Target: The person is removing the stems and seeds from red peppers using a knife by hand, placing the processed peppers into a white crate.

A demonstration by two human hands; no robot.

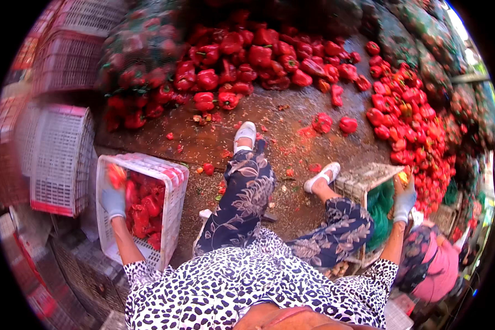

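While I watch from afar, left hand [113,199] grasps a red pepper [116,175] above the white crate [173,181] | pepper's long axis points up-away, blurred | right hand [405,198] clenched on a small yellow-orange piece [403,177] beside the mesh crate [363,177]

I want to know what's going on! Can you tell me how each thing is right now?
left hand: gloved, holding a red pepper over the crate
white crate: partly filled with red peppers
right hand: gloved, gripping a small yellowish piece
pepper piles: heaped loose on the ground
empty crates: stacked at left
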